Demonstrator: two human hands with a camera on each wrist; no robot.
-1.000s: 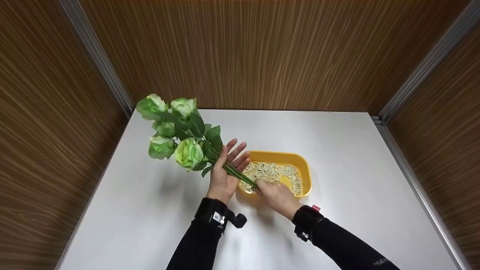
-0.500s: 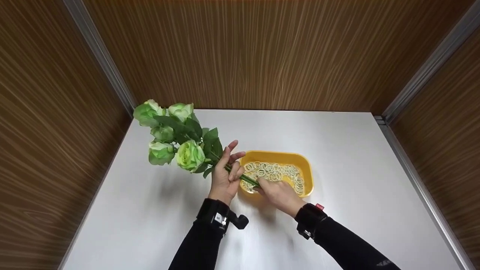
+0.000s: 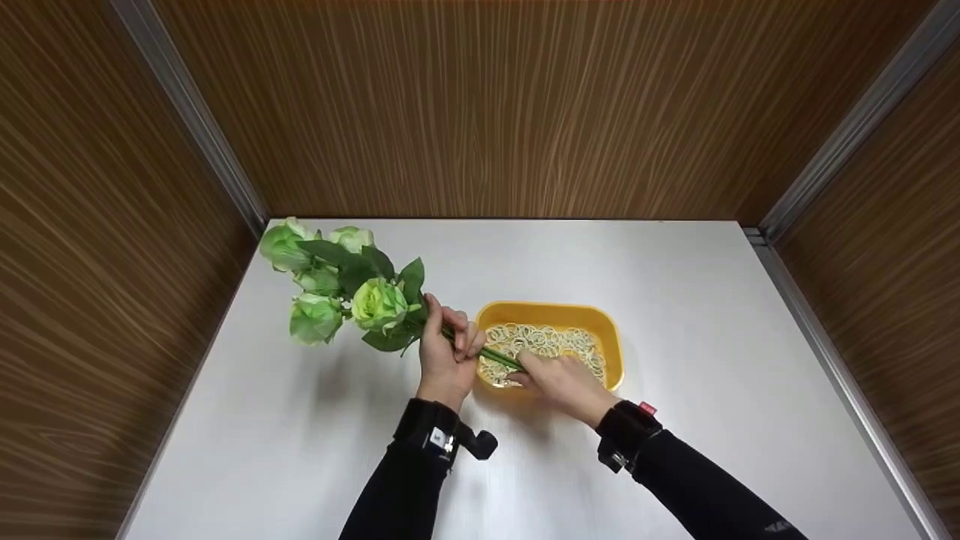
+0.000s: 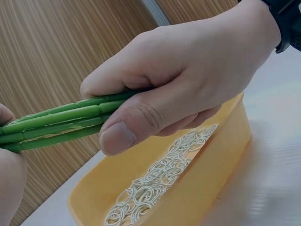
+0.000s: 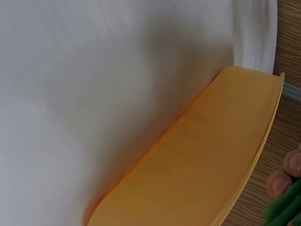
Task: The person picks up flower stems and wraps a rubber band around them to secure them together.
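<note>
Both grips clamp the rose stems (image 3: 491,355): left hand (image 3: 444,352) steadies near the blooms, right hand (image 3: 562,381) squares the ends above the yellow tray (image 3: 611,337).

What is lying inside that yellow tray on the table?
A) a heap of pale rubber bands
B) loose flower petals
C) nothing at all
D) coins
A: the yellow tray holds a heap of pale rubber bands, seen as thin looped rings in the left wrist view too, just below the green stems that the right hand grips.
</note>
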